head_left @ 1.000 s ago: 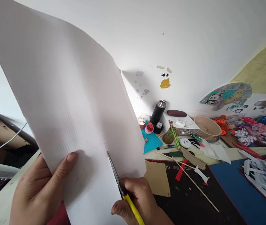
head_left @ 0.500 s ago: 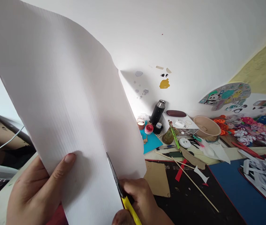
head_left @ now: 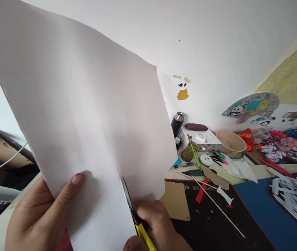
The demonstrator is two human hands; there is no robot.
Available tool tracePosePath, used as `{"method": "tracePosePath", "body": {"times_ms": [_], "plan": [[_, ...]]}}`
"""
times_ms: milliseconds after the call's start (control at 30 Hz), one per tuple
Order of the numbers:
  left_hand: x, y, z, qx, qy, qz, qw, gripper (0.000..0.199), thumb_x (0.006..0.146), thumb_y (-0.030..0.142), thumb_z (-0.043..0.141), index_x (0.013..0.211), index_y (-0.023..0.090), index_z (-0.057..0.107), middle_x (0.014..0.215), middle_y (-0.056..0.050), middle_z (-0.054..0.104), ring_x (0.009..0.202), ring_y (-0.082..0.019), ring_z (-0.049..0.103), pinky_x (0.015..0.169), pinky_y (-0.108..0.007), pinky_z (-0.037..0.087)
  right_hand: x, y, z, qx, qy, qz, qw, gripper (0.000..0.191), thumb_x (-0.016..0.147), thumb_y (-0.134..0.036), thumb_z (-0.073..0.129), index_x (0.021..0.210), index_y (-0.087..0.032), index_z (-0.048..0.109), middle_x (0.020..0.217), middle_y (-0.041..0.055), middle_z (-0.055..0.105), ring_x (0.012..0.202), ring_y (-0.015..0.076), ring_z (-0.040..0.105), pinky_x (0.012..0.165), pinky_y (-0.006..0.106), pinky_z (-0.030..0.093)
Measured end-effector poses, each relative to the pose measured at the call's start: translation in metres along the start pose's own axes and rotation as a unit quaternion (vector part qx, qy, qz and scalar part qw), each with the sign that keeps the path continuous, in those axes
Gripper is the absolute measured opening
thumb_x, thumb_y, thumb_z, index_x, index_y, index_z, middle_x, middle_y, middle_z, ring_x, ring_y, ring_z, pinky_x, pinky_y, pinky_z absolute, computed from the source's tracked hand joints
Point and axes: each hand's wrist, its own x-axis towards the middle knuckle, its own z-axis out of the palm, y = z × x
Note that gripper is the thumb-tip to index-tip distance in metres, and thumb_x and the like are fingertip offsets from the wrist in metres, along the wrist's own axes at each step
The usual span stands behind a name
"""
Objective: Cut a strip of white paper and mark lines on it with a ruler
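A large sheet of white paper (head_left: 67,104) with a faintly ridged surface fills the left half of the view, held upright in front of me. My left hand (head_left: 41,212) grips its lower left edge, thumb on the near face and fingers behind. In my right hand (head_left: 155,223) is a pair of scissors (head_left: 144,236) with yellow handles. The dark blades lie in a cut that runs up from the sheet's lower edge. To the right of the cut, the paper bends away over my right hand. The lower part of the scissors is partly hidden by my fingers.
Beyond the sheet stand a black thermos (head_left: 177,124), a beige bowl (head_left: 230,143) and a pot with green brushes (head_left: 194,153). Thin wooden sticks (head_left: 217,205) and a cardboard piece (head_left: 177,200) lie on a dark mat. White paper strips (head_left: 295,195) are heaped at right.
The paper's right part has swung out to the right and flattened, covering the paint jars and part of the thermos. The scissors have shifted slightly down along the cut. My left hand keeps its grip.
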Motion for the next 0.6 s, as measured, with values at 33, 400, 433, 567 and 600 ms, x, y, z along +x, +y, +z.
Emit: {"method": "tracePosePath", "body": {"times_ms": [33, 400, 433, 567, 600], "plan": [[-0.002, 0.003, 0.002, -0.002, 0.0, -0.004, 1.0, 0.063, 0.06, 0.069, 0.095, 0.105, 0.026, 0.083, 0.089, -0.006, 0.079, 0.071, -0.028, 0.074, 0.05, -0.03, 0.062, -0.001, 0.004, 0.002, -0.003, 0.02, -0.029, 0.999, 0.088, 0.07, -0.107, 0.06, 0.058, -0.021, 0.04, 0.054, -0.0064, 0.035, 0.05, 0.0096, 0.03, 0.047, 0.028, 0.023], [-0.007, 0.014, 0.008, 0.0, 0.005, -0.034, 0.999, 0.069, 0.055, 0.076, 0.095, 0.1, 0.026, 0.082, 0.089, -0.007, 0.08, 0.069, -0.03, 0.075, 0.05, -0.033, 0.065, -0.001, 0.001, 0.0, -0.005, 0.024, -0.032, 0.999, 0.082, 0.085, -0.097, 0.061, 0.061, -0.022, 0.037, 0.054, -0.0068, 0.033, 0.048, 0.0083, 0.029, 0.046, 0.026, 0.021], [-0.01, 0.017, 0.01, 0.004, 0.019, -0.04, 0.999, 0.068, 0.056, 0.078, 0.094, 0.098, 0.026, 0.082, 0.089, -0.007, 0.081, 0.069, -0.028, 0.075, 0.051, -0.031, 0.064, -0.001, 0.0, -0.001, 0.0, 0.02, -0.024, 1.0, 0.082, 0.085, -0.097, 0.06, 0.061, -0.022, 0.036, 0.054, -0.007, 0.032, 0.048, 0.0083, 0.028, 0.045, 0.026, 0.02], [-0.022, 0.031, 0.02, -0.028, 0.008, -0.074, 0.997, 0.07, 0.05, 0.077, 0.097, 0.098, 0.027, 0.08, 0.084, -0.004, 0.081, 0.063, -0.027, 0.073, 0.047, -0.03, 0.062, -0.001, 0.001, -0.001, 0.003, 0.028, -0.032, 0.999, 0.082, 0.086, -0.096, 0.061, 0.061, -0.022, 0.036, 0.054, -0.0071, 0.031, 0.048, 0.0084, 0.028, 0.046, 0.027, 0.02], [-0.023, 0.033, 0.021, -0.031, 0.005, -0.08, 0.996, 0.07, 0.05, 0.077, 0.097, 0.098, 0.028, 0.08, 0.084, -0.004, 0.081, 0.063, -0.027, 0.073, 0.046, -0.031, 0.062, -0.001, 0.002, -0.001, -0.003, 0.028, -0.03, 0.999, 0.082, 0.086, -0.097, 0.06, 0.061, -0.022, 0.036, 0.054, -0.007, 0.032, 0.048, 0.0086, 0.028, 0.046, 0.027, 0.021]]}}
